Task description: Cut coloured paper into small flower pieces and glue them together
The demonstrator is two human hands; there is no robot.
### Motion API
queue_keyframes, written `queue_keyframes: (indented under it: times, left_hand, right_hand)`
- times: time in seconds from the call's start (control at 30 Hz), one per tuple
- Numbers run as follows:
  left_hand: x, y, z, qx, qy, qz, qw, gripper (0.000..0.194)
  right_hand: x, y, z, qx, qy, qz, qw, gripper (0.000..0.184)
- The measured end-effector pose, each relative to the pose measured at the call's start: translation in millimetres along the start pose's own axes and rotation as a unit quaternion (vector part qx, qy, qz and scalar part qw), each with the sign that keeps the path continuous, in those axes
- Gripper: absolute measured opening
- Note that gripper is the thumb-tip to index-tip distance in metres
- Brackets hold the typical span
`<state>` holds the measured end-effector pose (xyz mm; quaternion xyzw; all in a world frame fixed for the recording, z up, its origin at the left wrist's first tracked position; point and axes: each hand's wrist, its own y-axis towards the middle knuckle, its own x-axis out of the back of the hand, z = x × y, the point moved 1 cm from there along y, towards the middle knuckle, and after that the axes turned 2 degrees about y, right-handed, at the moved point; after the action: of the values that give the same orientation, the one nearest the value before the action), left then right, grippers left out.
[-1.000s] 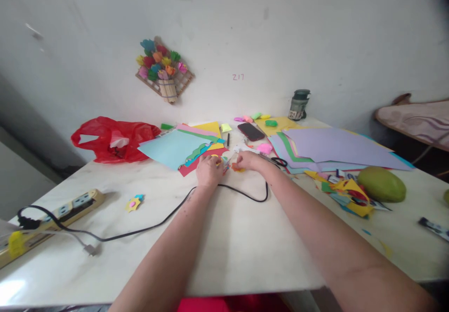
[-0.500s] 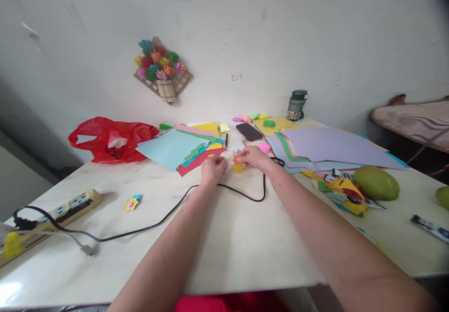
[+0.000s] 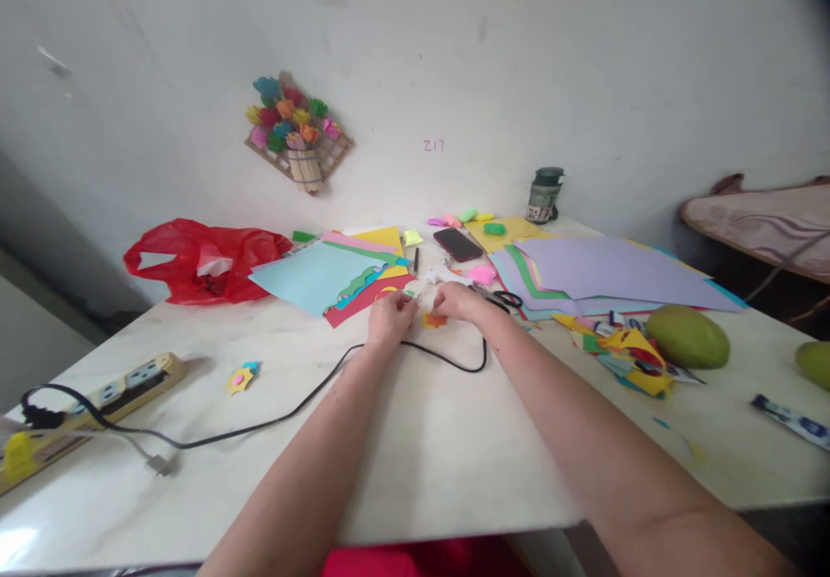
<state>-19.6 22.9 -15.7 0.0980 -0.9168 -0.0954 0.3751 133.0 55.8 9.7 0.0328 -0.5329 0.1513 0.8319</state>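
Observation:
My right hand (image 3: 457, 302) is closed, its fingertips at the upper edge of a small orange paper cutout (image 3: 434, 321) low over the table. A bit of yellow shows at the cutout's left side. To the left, my left hand (image 3: 391, 319) has its fingers pinched together; whatever they hold is too small to make out. Just beyond the right hand lies a white tool that looks like a glue gun (image 3: 446, 276). Black-handled scissors (image 3: 507, 300) rest beside the right wrist. A finished-looking yellow and blue paper flower (image 3: 241, 377) with a pink centre lies apart on the left.
Coloured paper sheets lie left (image 3: 317, 274) and right (image 3: 609, 270). A phone (image 3: 457, 245) and pink clay (image 3: 481, 275) are behind my hands. A black cable (image 3: 311, 391) runs to a power strip (image 3: 123, 387). Paper scraps (image 3: 632, 356), a green fruit (image 3: 688, 336) and a red bag (image 3: 201, 257) flank them.
My right hand has moved slightly down and toward me, bringing the orange cutout low over the yellow piece, which is now mostly covered. My left hand stays nearly in place.

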Motion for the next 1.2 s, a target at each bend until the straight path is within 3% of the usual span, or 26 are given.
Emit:
queue_keyframes:
  times: [0.2,0.37,0.53,0.63,0.8,0.97,1.1,1.2]
  left_hand:
    - [2.2,-1,-4,0.003,0.02,0.001,1.0,0.02]
    - [5.1,-5,-9,-0.001,0.111,-0.017,0.994,0.02]
    - [3.2,-7,-9,-0.064,0.192,-0.041,0.978,0.022]
    - [2.5,-10,-10,-0.104,0.219,-0.023,0.97,0.022]
    - [2.7,-16,-16,-0.105,0.241,0.034,0.964,0.032]
    - [2.2,-15,-16,-0.111,0.217,0.043,0.969,0.038]
    - [3.1,-7,-12,-0.105,0.139,0.009,0.985,0.017]
    - [4.7,-3,-10,-0.114,0.069,-0.008,0.991,0.017]
  right_hand:
    - [-2,-5,-4,0.02,0.024,-0.018,0.999,0.012]
    - [-3,-7,-8,0.048,0.026,-0.042,0.998,0.011]
    - [-2,-8,-6,0.103,-0.017,-0.024,0.994,0.023]
    - [-3,-8,-5,0.101,-0.03,0.006,0.994,0.015]
    - [-6,-6,-9,0.099,-0.012,0.007,0.995,0.01]
    - [-12,0,-18,0.158,0.128,-0.049,0.978,0.005]
    - [-12,-2,-20,0.166,0.313,-0.044,0.934,0.009]
    - [-8,-8,-17,0.144,0.417,-0.03,0.897,0.021]
